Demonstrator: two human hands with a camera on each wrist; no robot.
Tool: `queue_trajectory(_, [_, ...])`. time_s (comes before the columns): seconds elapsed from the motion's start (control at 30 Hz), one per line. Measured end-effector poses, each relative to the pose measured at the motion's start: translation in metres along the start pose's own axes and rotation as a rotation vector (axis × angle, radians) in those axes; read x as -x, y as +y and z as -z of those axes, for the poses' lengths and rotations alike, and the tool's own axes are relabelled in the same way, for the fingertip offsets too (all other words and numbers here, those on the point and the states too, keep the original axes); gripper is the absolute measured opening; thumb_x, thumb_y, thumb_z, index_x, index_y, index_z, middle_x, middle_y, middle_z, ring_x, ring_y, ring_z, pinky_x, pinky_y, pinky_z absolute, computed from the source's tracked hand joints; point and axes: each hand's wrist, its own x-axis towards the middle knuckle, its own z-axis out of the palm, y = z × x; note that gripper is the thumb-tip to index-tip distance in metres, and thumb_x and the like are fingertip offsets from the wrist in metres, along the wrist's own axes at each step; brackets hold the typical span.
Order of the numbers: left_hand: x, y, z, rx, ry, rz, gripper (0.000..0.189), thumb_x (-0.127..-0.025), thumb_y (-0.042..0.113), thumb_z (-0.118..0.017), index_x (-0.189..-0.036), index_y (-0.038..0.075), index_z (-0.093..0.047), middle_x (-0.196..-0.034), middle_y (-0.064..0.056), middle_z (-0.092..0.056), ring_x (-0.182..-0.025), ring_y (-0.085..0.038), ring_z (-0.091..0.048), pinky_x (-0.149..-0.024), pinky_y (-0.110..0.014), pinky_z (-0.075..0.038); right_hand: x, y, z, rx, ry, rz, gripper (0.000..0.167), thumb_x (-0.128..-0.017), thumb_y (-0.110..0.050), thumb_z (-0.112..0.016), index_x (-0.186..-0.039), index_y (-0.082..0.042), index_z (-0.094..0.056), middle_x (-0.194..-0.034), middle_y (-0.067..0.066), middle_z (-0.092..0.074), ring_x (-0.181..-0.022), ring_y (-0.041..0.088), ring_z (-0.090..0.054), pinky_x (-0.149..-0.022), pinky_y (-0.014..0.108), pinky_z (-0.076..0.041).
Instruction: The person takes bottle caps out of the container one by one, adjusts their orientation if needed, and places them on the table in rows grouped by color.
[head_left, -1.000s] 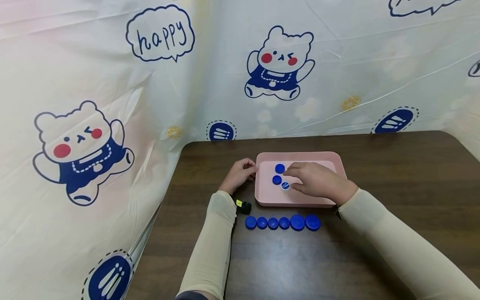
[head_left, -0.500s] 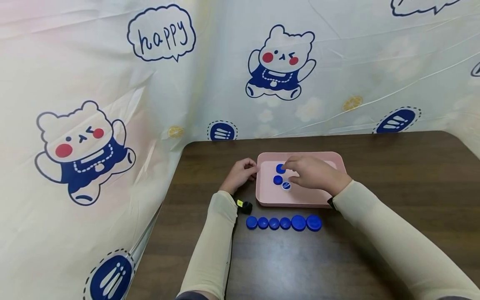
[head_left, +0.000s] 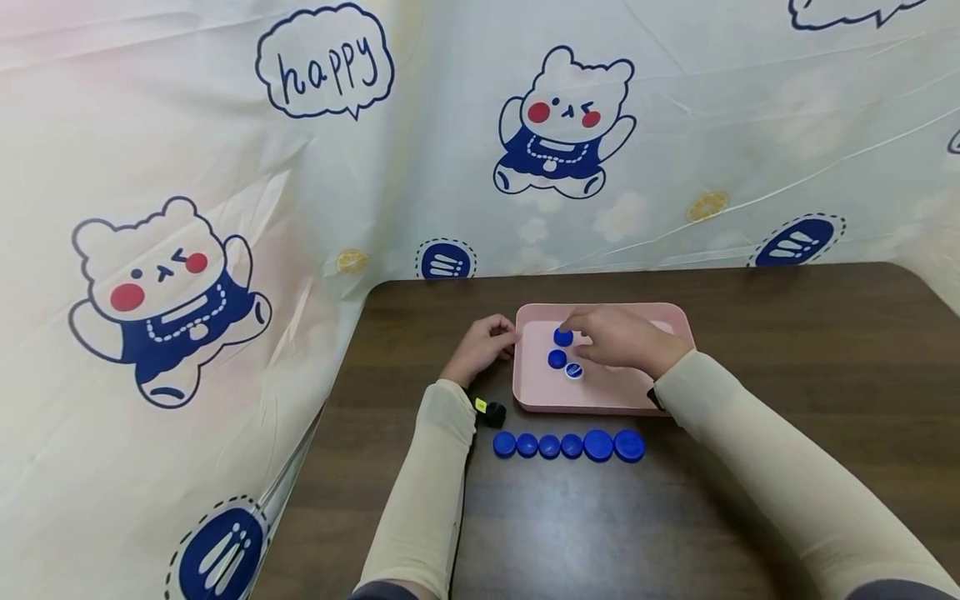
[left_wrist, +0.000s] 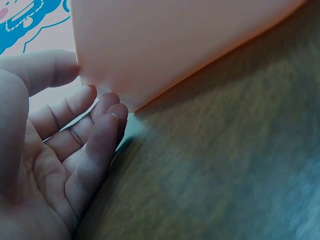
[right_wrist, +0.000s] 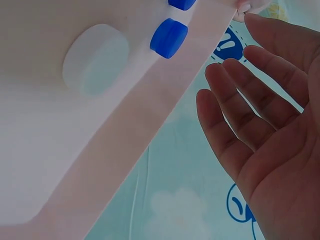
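Note:
My left hand is at the left side of a pink tray. In the left wrist view its loosely bent fingers touch the edge of the tray wall. Over the tray hovers my right hand, its fingertips by a blue cap. The right wrist view shows that hand with relaxed, spread fingers and nothing held. Another blue cap and a small white cap with a blue print lie in the tray. A white disc appears in the right wrist view only.
In front of the tray, several blue caps lie in a row on the brown table, two larger ones at its right end. A black device sits by the left wrist. A printed cloth hangs behind.
My right hand has shifted slightly left and away from me, its fingertips now over the farther blue cap. The left hand and the row of caps stay in place.

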Motion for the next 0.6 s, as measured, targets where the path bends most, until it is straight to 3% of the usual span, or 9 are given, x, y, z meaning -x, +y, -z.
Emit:
queue_trajectory(0.4, [-0.001, 0.001, 0.0, -0.01, -0.004, 0.004, 0.012, -0.094, 0.021, -0.066, -0.096, 0.01, -0.065, -0.092, -0.01, -0.064, -0.082, -0.024, -0.064, -0.071, -0.034, -0.055, -0.02, 0.007, -0.006, -0.034, -0.036, -0.016, 0.037, -0.088, -0.017, -0.072, -0.123, -0.006, -0.066, -0.123, 0.011, -0.063, -0.098, 0.026, -0.065, -0.087, 0.043, -0.052])
queue_trajectory(0.6, [0.001, -0.003, 0.002, -0.007, 0.005, 0.002, 0.012, -0.093, 0.02, -0.066, -0.096, 0.009, -0.064, -0.091, -0.01, -0.064, -0.081, -0.024, -0.064, -0.07, -0.035, -0.055, -0.029, 0.01, -0.01, -0.041, -0.072, -0.034, 0.038, -0.089, -0.015, -0.071, -0.126, -0.007, -0.065, -0.126, 0.01, -0.062, -0.102, 0.026, -0.064, -0.09, 0.045, -0.05])
